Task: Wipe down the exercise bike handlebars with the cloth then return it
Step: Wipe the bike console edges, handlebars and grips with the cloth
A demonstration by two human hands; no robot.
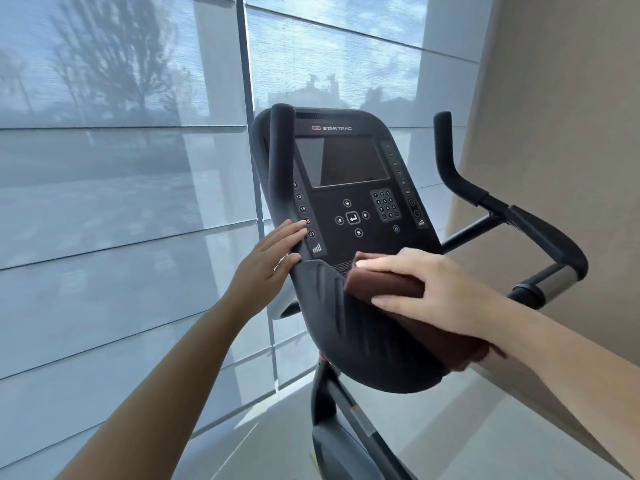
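Observation:
The black exercise bike console [349,161] stands in front of me with a dark screen and keypad. Its left handlebar [281,161] rises in front of the console's left side; the right handlebar [485,195] curves off to the right. My right hand [440,292] presses a folded brown cloth [384,285] against the lower shelf of the console. The cloth trails down under my wrist. My left hand [270,268] rests with fingers apart against the base of the left handlebar, holding nothing.
A wall of tall windows [121,168] with sheer blinds fills the left and back. A beige wall [561,98] stands at the right. The bike's frame post [325,386] runs down to the light floor below.

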